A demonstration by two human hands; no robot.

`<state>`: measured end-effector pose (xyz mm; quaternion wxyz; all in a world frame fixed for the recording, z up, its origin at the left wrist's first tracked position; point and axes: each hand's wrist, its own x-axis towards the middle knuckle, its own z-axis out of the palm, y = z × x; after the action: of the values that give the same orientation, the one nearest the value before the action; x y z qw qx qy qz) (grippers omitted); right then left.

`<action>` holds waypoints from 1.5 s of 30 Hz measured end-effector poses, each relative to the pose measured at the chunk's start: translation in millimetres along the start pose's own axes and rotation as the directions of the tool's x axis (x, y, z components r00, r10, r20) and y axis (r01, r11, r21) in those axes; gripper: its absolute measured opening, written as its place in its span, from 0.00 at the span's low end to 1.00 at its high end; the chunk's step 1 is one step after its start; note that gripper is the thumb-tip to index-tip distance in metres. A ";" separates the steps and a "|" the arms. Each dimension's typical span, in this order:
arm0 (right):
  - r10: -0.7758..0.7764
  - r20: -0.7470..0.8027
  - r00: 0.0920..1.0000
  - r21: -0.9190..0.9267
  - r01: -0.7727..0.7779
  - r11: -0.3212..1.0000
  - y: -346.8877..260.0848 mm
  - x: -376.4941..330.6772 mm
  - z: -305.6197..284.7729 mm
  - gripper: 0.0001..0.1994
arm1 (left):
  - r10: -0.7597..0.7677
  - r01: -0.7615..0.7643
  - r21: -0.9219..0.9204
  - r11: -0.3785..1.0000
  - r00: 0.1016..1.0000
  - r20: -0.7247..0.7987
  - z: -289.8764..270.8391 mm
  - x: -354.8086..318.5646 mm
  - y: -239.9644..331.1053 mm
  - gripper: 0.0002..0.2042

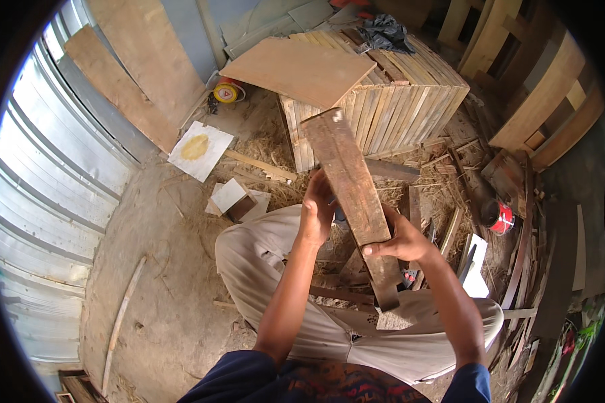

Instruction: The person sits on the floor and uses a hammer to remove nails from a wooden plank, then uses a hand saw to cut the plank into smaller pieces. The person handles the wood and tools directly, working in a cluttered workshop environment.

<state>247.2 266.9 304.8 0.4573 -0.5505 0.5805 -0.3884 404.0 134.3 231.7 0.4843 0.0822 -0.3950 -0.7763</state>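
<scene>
So from the head camera we've got both hands up in front of us with a weathered brown wooden beam (351, 191) between them. It's held at a slant over our lap: the far end overlaps the slatted wooden crate (390, 114) in view (can't tell if they touch), and the near end hangs by the right thigh of our beige trousers (269, 262).

Our right hand (407, 236) is clamped on the beam's lower half, thumb across the top face, fingers out of sight around the edge. Our left hand (317, 209) is up against the left side, but its fingers go behind the wood, so we honestly can't tell whether it's gripping or just propping.

Step-wise, we'd call this handling the beam, maybe checking it over or getting it lined up. The next move, in our view, calls for a solid hold on both sides, since it looks heavy enough to tip if the right thumb slips, plus some care around the clutter.

Speaking of which: a brown flat board (302, 70) and a black plastic bag (386, 33) sit on the crate, a red tin (501, 218) lies off to our right, and a yellow-stained white panel (198, 151) is on the ground to the left.
</scene>
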 end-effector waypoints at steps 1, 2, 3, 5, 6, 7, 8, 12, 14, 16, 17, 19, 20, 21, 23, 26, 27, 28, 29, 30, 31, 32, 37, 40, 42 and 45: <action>0.022 0.090 0.996 0.023 -0.024 0.999 -4.6 3.3 -4.5 0.54 | -0.008 0.012 -0.061 0.998 0.998 0.064 -4.4 0.2 -4.2 0.62; 0.039 0.164 0.986 0.035 -0.046 0.998 -6.8 8.0 -7.6 0.52 | -0.018 0.033 -0.115 0.993 0.992 0.126 -7.3 0.9 -9.1 0.63; 0.100 0.235 0.967 -0.036 -0.094 0.995 -7.2 12.6 -10.4 0.49 | -0.026 0.059 -0.170 0.984 0.981 0.193 -9.7 0.4 -13.3 0.64; 0.186 0.352 0.917 -0.039 -0.184 0.982 -2.8 23.3 -13.2 0.49 | -0.002 0.058 -0.295 0.954 0.983 0.186 -13.5 -5.3 -19.5 0.61; 0.216 0.406 0.888 -0.070 -0.205 0.976 0.9 28.3 -14.1 0.49 | 0.013 0.056 -0.364 0.930 0.983 0.183 -15.0 -10.6 -21.3 0.59; 0.209 0.446 0.870 -0.097 -0.185 0.978 4.9 33.8 -14.4 0.51 | 0.059 0.029 -0.411 0.911 0.978 0.200 -17.9 -14.4 -21.4 0.50; 0.225 0.473 0.852 -0.073 -0.217 0.973 8.4 37.9 -15.3 0.52 | 0.017 0.020 -0.422 0.906 0.996 0.082 -18.9 -19.1 -22.4 0.46; 0.268 0.476 0.838 -0.102 -0.250 0.963 14.9 48.5 -16.6 0.56 | -0.072 -0.006 -0.460 0.888 0.986 -0.153 -21.1 -30.3 -22.1 0.36; 0.300 0.312 0.901 -0.205 -0.244 0.948 12.6 48.3 -14.7 0.57 | -0.110 -0.002 -0.456 0.890 0.969 -0.220 -21.7 -25.5 -18.6 0.33; 0.215 0.221 0.951 -0.252 -0.157 0.955 8.5 45.2 -9.7 0.58 | -0.124 -0.012 -0.395 0.919 0.941 -0.315 -21.6 -18.5 -12.3 0.29; 0.189 0.164 0.968 -0.315 -0.130 0.940 6.6 42.8 -6.2 0.57 | -0.081 -0.071 -0.408 0.910 0.936 -0.342 -19.7 -15.7 -9.7 0.28; 0.106 0.116 0.988 -0.497 -0.035 0.867 3.5 39.6 2.2 0.53 | -0.037 -0.114 -0.306 0.945 0.893 -0.448 -13.9 -15.4 -5.0 0.28; 0.112 0.067 0.992 -0.443 -0.071 0.894 2.8 39.3 6.4 0.51 | -0.046 -0.107 -0.266 0.958 0.859 -0.509 -10.4 -16.3 -2.9 0.28; 0.108 0.054 0.993 -0.402 -0.078 0.912 2.3 38.6 10.3 0.50 | -0.015 -0.122 -0.209 0.970 0.832 -0.555 -7.1 -17.0 -1.2 0.27; 0.117 0.025 0.993 -0.333 -0.102 0.937 2.5 38.7 16.2 0.48 | 0.038 -0.104 -0.084 0.991 0.823 -0.567 -1.7 -20.1 1.6 0.27; 0.054 0.020 0.998 -0.363 -0.044 0.931 2.4 39.4 18.4 0.47 | 0.026 -0.117 -0.115 0.987 0.803 -0.595 1.5 -21.7 3.2 0.26; 0.041 0.026 0.999 -0.386 -0.028 0.922 1.5 39.8 17.4 0.45 | 0.012 -0.112 -0.138 0.984 0.816 -0.578 1.2 -21.1 2.8 0.26; 0.034 0.048 0.998 -0.368 -0.014 0.930 -0.1 39.6 15.8 0.45 | -0.004 -0.109 -0.169 0.980 0.828 -0.560 0.3 -20.2 2.2 0.25; 0.057 0.048 0.997 -0.379 -0.034 0.925 -1.8 39.7 13.9 0.44 | -0.009 -0.109 -0.179 0.978 0.830 -0.558 -0.6 -19.4 0.8 0.25; 0.106 0.046 0.993 -0.417 -0.077 0.906 -4.7 39.0 12.0 0.44 | -0.015 -0.113 -0.196 0.974 0.831 -0.557 -1.6 -18.7 -0.8 0.25; 0.081 0.052 0.995 -0.394 -0.054 0.917 -6.9 38.9 10.1 0.46 | -0.022 -0.116 -0.213 0.970 0.832 -0.555 -2.6 -18.0 -2.7 0.25; 0.083 0.056 0.995 -0.397 -0.054 0.916 -10.3 38.0 8.7 0.48 | -0.019 -0.126 -0.222 0.967 0.832 -0.555 -3.3 -17.7 -4.6 0.24; 0.151 0.044 0.988 -0.440 -0.117 0.890 -20.3 36.3 8.0 0.52 | -0.032 -0.139 -0.286 0.948 0.854 -0.519 -5.3 -18.7 -10.5 0.24; 0.118 0.032 0.993 -0.428 -0.093 0.899 -20.3 35.2 10.4 0.50 | -0.058 -0.120 -0.294 0.948 0.845 -0.532 -5.8 -19.6 -10.9 0.23; 0.116 0.010 0.993 -0.451 -0.099 0.887 -18.9 33.9 11.3 0.43 | -0.041 -0.125 -0.273 0.954 0.847 -0.531 -6.2 -19.8 -10.8 0.24; 0.096 0.006 0.995 -0.463 -0.082 0.882 -17.4 32.3 10.7 0.43 | -0.038 -0.138 -0.288 0.947 0.847 -0.530 -5.7 -20.1 -11.4 0.26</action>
<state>263.1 233.8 315.1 0.3386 -0.6220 0.6741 -0.2096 409.5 150.1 214.8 0.6012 0.2036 -0.1191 -0.7635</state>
